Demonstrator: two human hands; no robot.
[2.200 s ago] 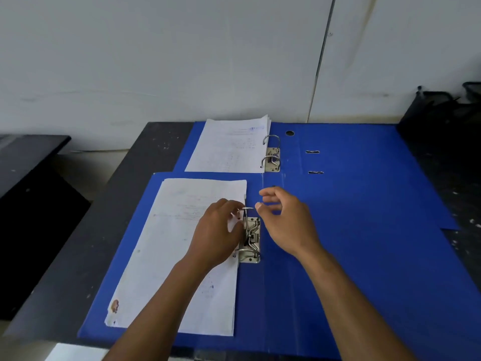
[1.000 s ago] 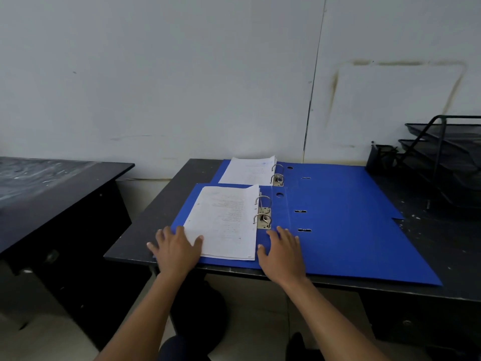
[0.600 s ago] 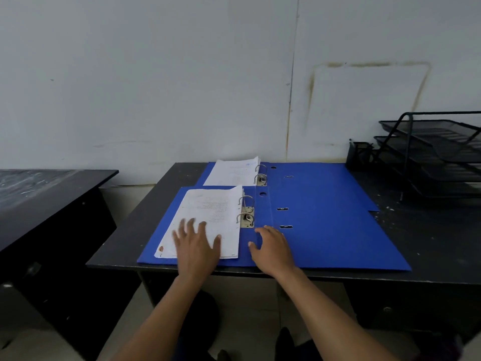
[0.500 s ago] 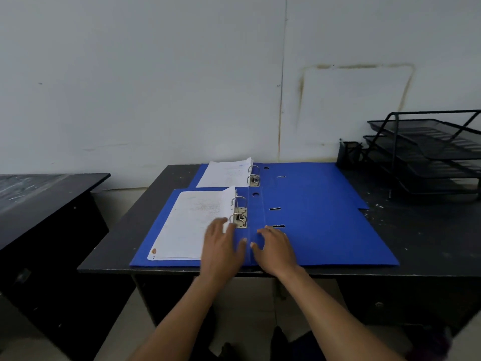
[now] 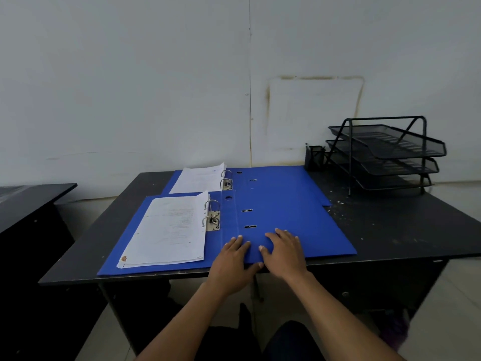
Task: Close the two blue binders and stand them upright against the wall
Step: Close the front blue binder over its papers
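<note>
Two blue binders lie open and flat on the black desk (image 5: 395, 230). The near binder (image 5: 291, 220) holds a stack of white paper (image 5: 169, 233) on its left half, beside its metal rings (image 5: 212, 217). The far binder (image 5: 276, 182) lies partly under it by the wall, with its own paper (image 5: 200, 178). My left hand (image 5: 231, 259) rests flat at the near binder's front edge by the spine, thumb over the edge. My right hand (image 5: 283, 250) lies flat on the open right cover, fingers spread. Neither hand grips anything.
A black three-tier mesh tray rack (image 5: 385, 152) and a small black pen holder (image 5: 315, 157) stand at the desk's back right. The white wall (image 5: 156, 87) rises right behind the desk. A second dark desk (image 5: 28, 201) stands to the left.
My head has pulled back from the desk. My left hand slid right, off the paper to the spine's front edge; my right hand moved right onto the open cover.
</note>
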